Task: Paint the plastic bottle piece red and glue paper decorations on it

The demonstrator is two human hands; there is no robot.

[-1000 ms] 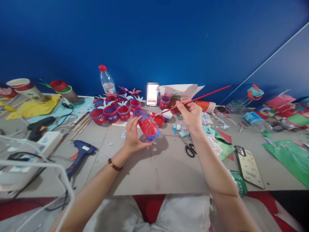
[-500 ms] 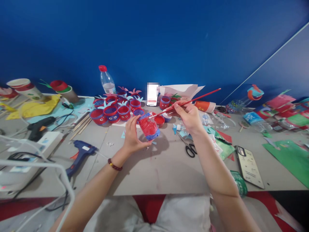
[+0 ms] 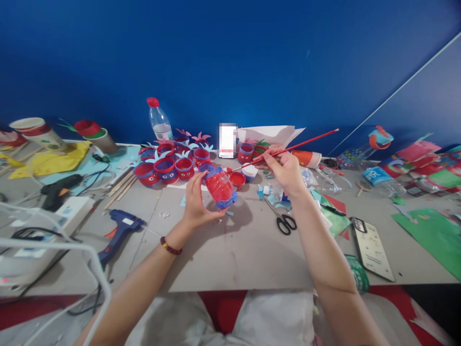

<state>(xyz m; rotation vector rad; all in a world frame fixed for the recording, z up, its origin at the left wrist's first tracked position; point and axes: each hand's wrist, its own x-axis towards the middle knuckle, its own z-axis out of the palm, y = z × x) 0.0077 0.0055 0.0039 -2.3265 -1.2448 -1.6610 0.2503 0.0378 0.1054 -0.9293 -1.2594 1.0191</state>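
My left hand (image 3: 197,202) grips a tilted clear plastic cup (image 3: 220,186), painted red around its middle with blue at both ends. A long red paintbrush (image 3: 306,140) is pinched between the fingers and thumb of my right hand (image 3: 283,168). Its tip is close to a small open pot of red paint (image 3: 237,179); whether it touches the paint I cannot tell. A white lid (image 3: 249,169) lies just right of that pot. Behind my left hand stand several red and blue cups with eyes, such as this one (image 3: 166,170), some topped with paper leaves.
On the left lie a blue glue gun (image 3: 124,226), wooden sticks (image 3: 120,186) and a white power strip (image 3: 68,226) with cables. Scissors (image 3: 286,224), a phone (image 3: 372,247) and green sheet (image 3: 432,235) lie right. A plastic bottle (image 3: 160,122) stands by the blue wall.
The brush has moved right, away from the side of the cup, toward the paint pot. My right hand shifted slightly right with it; my left hand and the cup have barely moved.
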